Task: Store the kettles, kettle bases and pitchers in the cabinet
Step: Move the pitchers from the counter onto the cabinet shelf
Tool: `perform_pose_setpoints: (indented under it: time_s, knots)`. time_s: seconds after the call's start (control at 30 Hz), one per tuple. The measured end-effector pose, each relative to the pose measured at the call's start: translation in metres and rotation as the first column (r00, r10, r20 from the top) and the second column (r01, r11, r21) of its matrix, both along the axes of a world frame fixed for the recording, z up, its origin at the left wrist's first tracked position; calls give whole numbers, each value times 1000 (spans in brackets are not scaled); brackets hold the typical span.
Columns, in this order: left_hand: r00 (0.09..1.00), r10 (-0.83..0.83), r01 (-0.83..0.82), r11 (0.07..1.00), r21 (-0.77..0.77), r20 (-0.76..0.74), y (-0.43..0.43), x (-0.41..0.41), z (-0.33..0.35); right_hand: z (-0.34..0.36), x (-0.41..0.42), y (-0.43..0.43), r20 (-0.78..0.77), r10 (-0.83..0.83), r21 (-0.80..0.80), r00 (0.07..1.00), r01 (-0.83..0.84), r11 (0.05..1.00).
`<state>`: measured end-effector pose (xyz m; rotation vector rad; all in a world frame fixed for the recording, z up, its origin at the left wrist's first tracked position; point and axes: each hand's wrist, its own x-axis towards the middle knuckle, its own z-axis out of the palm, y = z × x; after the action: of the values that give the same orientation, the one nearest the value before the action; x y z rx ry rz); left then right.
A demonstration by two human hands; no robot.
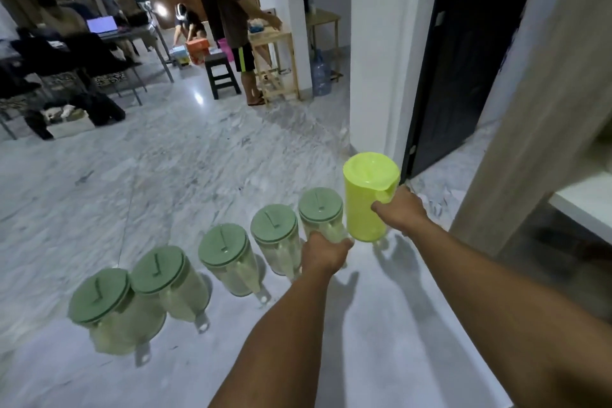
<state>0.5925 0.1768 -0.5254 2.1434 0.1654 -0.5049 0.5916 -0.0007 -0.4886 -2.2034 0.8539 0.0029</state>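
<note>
Several clear pitchers with green lids stand in a row on the marble floor. My left hand (323,252) is closed around the handle of the rightmost clear pitcher (320,212). A yellow-green pitcher (366,195) with a matching lid is at the right end of the row, and my right hand (402,210) grips its handle. It looks lifted slightly off the floor. The other clear pitchers (228,255) stand untouched to the left. The cabinet (530,149) stands at the right, its white shelf (583,205) partly visible.
A white pillar (381,60) and a dark doorway (463,60) stand behind the pitchers. Farther back, a person stands at a wooden table (275,43), beside a black stool (222,74) and a water bottle (320,73). Others sit at a desk on the left.
</note>
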Motion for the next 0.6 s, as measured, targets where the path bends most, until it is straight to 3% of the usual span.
perform_pose_setpoints:
  time_s: [0.2, 0.4, 0.6]
  knots:
    - [994, 110, -109, 987, 118, -2, -19, 18, -24, -23, 20, -4, -78, 30, 65, 996, -25, 998]
    - [986, 167, -168, 983, 78, 19, -15, 10, -19, -21, 0, -5, -34, 37, 28, 999, -36, 999]
    - [999, 36, -36, 993, 115, 5, 5, -28, 8, 11, -71, 0, -11, 7, -48, 1000, -8, 999]
